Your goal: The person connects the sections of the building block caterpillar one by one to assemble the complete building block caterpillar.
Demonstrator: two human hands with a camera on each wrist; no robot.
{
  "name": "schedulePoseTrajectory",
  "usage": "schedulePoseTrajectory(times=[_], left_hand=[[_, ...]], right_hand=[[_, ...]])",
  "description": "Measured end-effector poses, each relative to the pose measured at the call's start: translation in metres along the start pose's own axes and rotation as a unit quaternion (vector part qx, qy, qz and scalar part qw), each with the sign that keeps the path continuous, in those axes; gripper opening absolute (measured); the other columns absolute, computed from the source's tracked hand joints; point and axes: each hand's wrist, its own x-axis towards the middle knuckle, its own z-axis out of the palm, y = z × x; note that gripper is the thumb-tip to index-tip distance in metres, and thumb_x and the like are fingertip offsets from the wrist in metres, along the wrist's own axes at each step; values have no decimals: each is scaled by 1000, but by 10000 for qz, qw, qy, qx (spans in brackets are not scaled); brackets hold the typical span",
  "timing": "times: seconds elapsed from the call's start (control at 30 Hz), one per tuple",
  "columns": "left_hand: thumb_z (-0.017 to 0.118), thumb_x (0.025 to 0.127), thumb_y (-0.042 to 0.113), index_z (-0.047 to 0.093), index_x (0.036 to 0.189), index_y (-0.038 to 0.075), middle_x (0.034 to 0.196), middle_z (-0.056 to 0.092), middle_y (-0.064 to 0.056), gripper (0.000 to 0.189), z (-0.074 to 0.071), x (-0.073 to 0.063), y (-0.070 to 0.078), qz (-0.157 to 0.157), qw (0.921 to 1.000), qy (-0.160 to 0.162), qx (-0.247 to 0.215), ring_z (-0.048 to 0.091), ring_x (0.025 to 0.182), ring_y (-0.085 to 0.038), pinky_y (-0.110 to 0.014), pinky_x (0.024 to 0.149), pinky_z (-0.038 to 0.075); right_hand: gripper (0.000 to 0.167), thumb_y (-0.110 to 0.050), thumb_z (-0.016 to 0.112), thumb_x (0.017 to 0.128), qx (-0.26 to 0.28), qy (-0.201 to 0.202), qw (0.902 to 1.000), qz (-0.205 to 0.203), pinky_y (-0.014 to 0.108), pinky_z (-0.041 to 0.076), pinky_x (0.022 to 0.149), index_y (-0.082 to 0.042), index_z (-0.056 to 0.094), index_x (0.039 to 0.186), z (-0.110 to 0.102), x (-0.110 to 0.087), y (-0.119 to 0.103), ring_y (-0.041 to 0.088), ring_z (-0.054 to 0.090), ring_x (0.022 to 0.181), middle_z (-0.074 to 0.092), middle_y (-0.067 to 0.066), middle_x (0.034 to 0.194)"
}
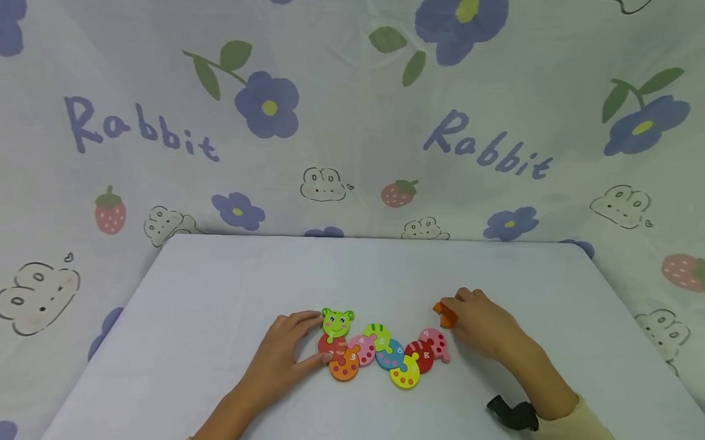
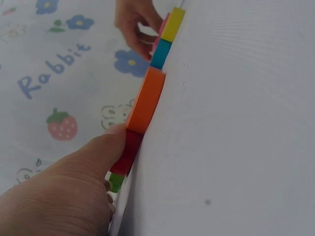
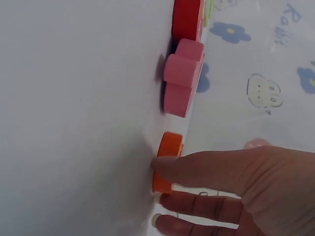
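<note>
A caterpillar number puzzle (image 1: 390,355) lies on the table as a zigzag chain of joined, colourful round pieces. My left hand (image 1: 284,352) holds its left end, the fingers at the smiling green head piece (image 1: 336,323) and the thumb against the red piece (image 2: 129,151) beside the orange one (image 2: 146,101). At the other end, beyond the pink piece (image 3: 183,73) numbered 9, my right hand (image 1: 482,321) pinches a loose orange puzzle piece (image 3: 168,147) between thumb and fingers. This piece is apart from the chain, close over the tabletop.
The white table (image 1: 222,274) reaches back to a hanging cloth (image 1: 356,116) printed with rabbits, flowers and strawberries. A black wrist strap (image 1: 512,413) shows at the right forearm.
</note>
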Motion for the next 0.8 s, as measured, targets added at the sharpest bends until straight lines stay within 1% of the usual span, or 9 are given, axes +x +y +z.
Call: schedulePoseTrajectory(times=[0.17, 0.27, 0.33, 0.4, 0.47, 0.53, 0.6, 0.67, 0.8], left_hand=[[88, 83, 48, 64, 144, 20, 148, 56, 10, 71, 1, 0, -2, 11, 10000, 8, 1, 50, 120, -11, -40, 103, 48], [87, 83, 49, 64, 144, 20, 149, 55, 11, 71, 2, 0, -2, -30, 10000, -41, -18, 50, 121, -11, -40, 104, 48], [88, 83, 49, 64, 144, 21, 149, 55, 11, 71, 2, 0, -2, -58, 10000, -58, -41, 50, 122, -12, -40, 105, 48], [87, 83, 50, 64, 144, 21, 149, 55, 12, 71, 2, -1, -2, -73, 10000, -59, -11, 50, 122, -11, -40, 105, 48], [88, 82, 49, 64, 144, 21, 149, 56, 11, 72, 1, -1, -2, -60, 10000, -43, 3, 50, 121, -11, -40, 104, 49], [88, 82, 49, 64, 144, 21, 149, 56, 10, 72, 1, -1, -2, -24, 10000, -21, 14, 49, 120, -11, -39, 103, 49], [89, 82, 48, 64, 144, 20, 149, 56, 9, 72, 1, -1, -1, 10, 10000, -2, 15, 49, 119, -11, -39, 102, 48], [89, 82, 48, 64, 144, 20, 149, 56, 9, 72, 1, 0, -1, 14, 10000, -1, 20, 49, 119, -11, -39, 102, 48], [88, 82, 50, 64, 144, 21, 149, 56, 9, 73, 1, 1, 0, -45, 10000, -42, 47, 49, 119, -11, -39, 102, 49]], right_hand=[[48, -25, 91, 80, 228, -159, 9993, 265, 47, 61, 84, -3, 72, 119, 3, -11, 5, 29, 65, 100, 67, 10, 108], [51, -31, 92, 80, 688, -230, 9960, 530, 46, 61, 85, -3, 70, 116, 1, -20, 8, 25, 65, 96, 69, 6, 105], [51, -36, 91, 80, 1081, -286, 9905, 800, 43, 61, 81, -5, 70, 114, -2, -29, 7, 21, 64, 91, 69, 3, 100], [52, -42, 91, 80, 1454, -380, 9828, 1073, 39, 60, 75, -7, 69, 112, -4, -37, 4, 18, 61, 84, 68, 1, 95], [53, -47, 90, 79, 1618, -469, 9769, 1312, 36, 58, 70, -9, 68, 109, -6, -45, -3, 16, 58, 78, 67, -1, 91], [53, -50, 89, 78, 1627, -568, 9744, 1440, 35, 57, 68, -10, 68, 105, -6, -51, -10, 16, 56, 75, 65, -2, 87], [51, -50, 90, 77, 1508, -594, 9751, 1512, 34, 56, 67, -11, 66, 100, -6, -55, -17, 16, 54, 72, 62, -2, 82], [51, -50, 90, 77, 1313, -580, 9776, 1537, 33, 54, 65, -11, 65, 97, -4, -58, -23, 15, 53, 70, 58, -2, 78], [50, -49, 91, 76, 980, -493, 9837, 1428, 31, 47, 60, -11, 63, 94, 0, -61, -31, 15, 49, 67, 51, -2, 72]])
